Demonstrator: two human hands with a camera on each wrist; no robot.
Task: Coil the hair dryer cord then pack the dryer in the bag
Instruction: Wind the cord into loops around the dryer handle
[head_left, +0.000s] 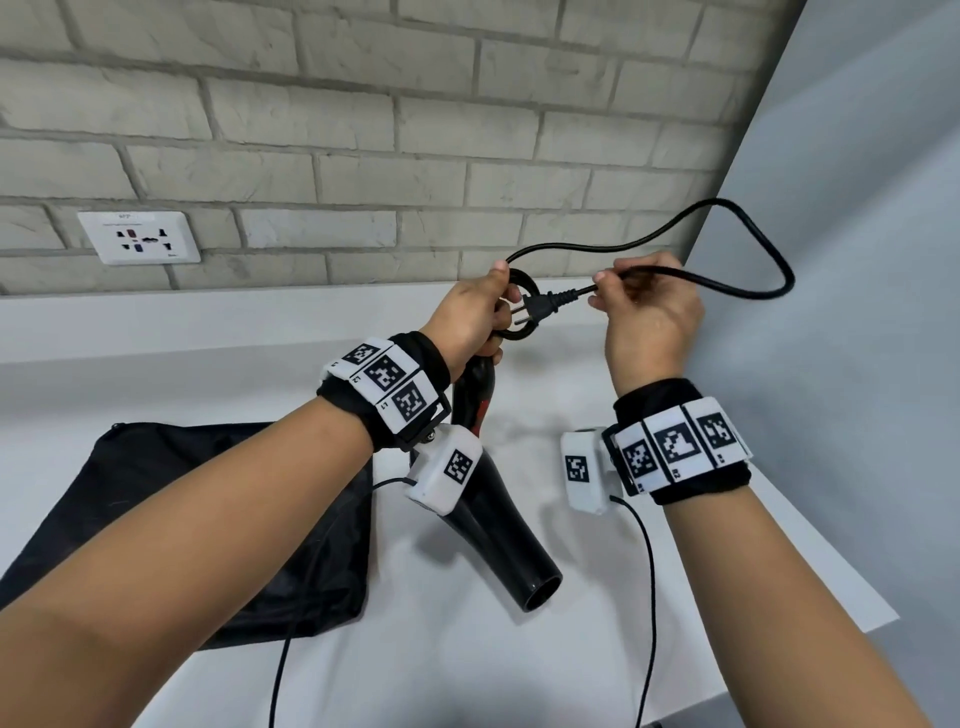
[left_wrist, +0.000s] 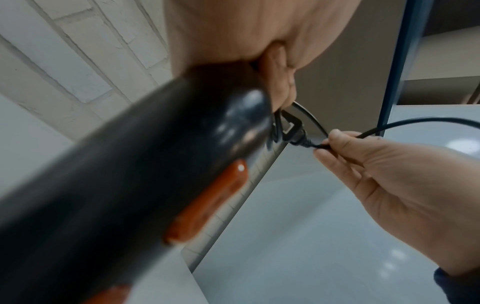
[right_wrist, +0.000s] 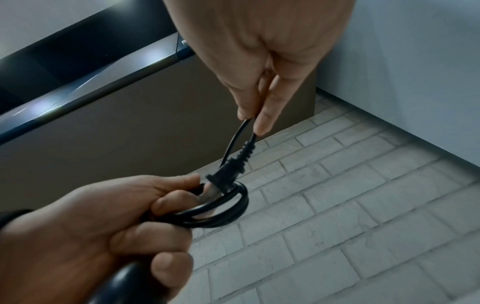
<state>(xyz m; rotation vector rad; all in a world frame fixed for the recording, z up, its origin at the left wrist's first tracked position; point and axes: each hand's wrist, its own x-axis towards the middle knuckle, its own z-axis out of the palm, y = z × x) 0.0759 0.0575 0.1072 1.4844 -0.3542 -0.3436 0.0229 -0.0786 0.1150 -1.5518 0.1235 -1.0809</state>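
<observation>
Left hand (head_left: 470, 312) is wrapped round the top of the hair dryer (head_left: 488, 499) handle, and its fingers also clamp a small coil (head_left: 519, 317) of cord against the handle end; dryer hangs nozzle-down above the white counter (head_left: 675, 545), just right of the bag (head_left: 156, 519). Right hand (head_left: 647, 317) pinches the cord (head_left: 769, 260) just behind the plug (head_left: 540, 304), thumb and forefinger closed on it, other fingers curled loosely below. Plug tip points into the coil's opening; judged: threading the end through to lock the coil. One wide free loop of cord hangs in the air to the right. Risks, as judgement: the left hand does two jobs, so easing the fingers to let the plug pass could let the turns spring apart or the dryer slip; the free loop could twist into a kink or snag as it is drawn in; the plug's prongs may catch on a turn rather than pass through. Count: one dryer, one plug, one black drawstring bag lying flat, one wall socket (head_left: 139, 237) on the brick wall; coil shows two turns, perhaps more hidden by fingers; two wrist bands with tags.
</observation>
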